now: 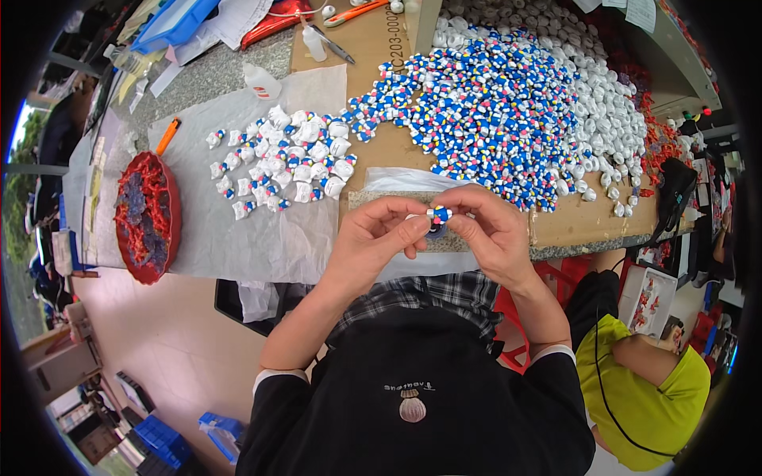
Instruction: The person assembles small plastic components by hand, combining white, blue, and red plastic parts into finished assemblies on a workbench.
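Observation:
Just over the table's front edge, my left hand (371, 235) and my right hand (494, 232) meet, thumbs and forefingers pinched together. Between their fingertips is a small blue-and-white figure piece (440, 213) with touches of yellow and red. A bit of white shows at the left fingertips, but I cannot make out whether it is a separate part. Beyond my hands lies a big heap of similar blue-and-white figure pieces (492, 107). On white paper to the left, several white figure heads (305, 159) rest with blue bodies showing at them.
A red scalloped bowl (176, 222) of red and purple bits stands at the left, beside an orange-handled tool (167, 136). Behind the paper are a white squeeze bottle (262, 82) and a pen (333, 45). White round pieces (615, 103) cover the back right. A person in a yellow-green shirt (675, 397) sits at right.

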A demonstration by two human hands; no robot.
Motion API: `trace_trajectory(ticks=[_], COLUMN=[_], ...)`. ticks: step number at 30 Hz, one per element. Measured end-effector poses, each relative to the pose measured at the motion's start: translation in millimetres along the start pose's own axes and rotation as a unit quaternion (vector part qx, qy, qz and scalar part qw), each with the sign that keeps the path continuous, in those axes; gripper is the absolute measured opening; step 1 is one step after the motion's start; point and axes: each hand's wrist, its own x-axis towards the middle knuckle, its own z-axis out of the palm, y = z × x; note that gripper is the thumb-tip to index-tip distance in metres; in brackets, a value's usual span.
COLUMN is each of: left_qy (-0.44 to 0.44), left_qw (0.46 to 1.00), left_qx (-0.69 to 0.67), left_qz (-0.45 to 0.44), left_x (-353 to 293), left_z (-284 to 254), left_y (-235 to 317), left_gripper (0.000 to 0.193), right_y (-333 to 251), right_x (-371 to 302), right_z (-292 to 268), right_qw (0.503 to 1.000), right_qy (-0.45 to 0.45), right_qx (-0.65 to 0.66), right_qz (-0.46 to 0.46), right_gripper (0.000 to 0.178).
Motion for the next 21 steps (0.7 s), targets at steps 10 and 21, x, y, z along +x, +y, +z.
trace_trajectory(ticks=[10,21], left_qy=[0.034,0.066], left_qw=[0.996,0.992], left_qx=[-0.035,-0.064], left_qz=[0.077,0.081], left_x=[-1.5,-19.8], left_z=[6.3,-20.8], left_y=[-13.7,-11.4], left_gripper=[0.017,0.030], right_y=[-0.1,2.6], right_x=[-1.2,0.8], right_z=[-3.7,-1.5], right_qw=[0.998,0.877], right_qy=[0.010,-0.106], right_qx=[-0.036,-0.445], right_qz=[0.056,-0.146], right_gripper=[0.022,0.020])
